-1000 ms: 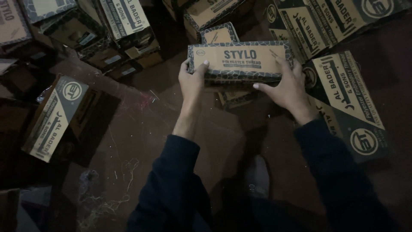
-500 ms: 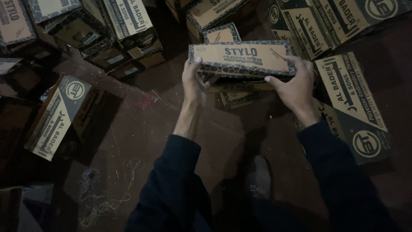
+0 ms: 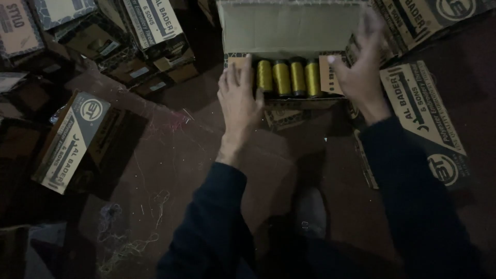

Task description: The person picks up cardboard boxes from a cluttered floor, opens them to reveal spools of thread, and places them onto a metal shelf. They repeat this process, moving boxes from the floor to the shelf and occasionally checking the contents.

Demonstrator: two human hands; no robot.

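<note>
A long cardboard thread box is open in front of me, its lid flipped up and away. Inside, a row of yellow thread spools stands side by side. My left hand holds the box's left end, fingers on the front edge and thumb below. My right hand, blurred, grips the right end by the side flap, fingers spread up toward the lid. Part of the row of spools is hidden behind my hands.
Several printed cardboard cartons lie around: one on its side at the left, a stack at the back left, others at the right. Loose threads litter the reddish floor. My shoe shows below the box.
The box was closed, with both hands at its ends. Its lid has now swung up and open, showing the yellow spools, and the box has come closer.
</note>
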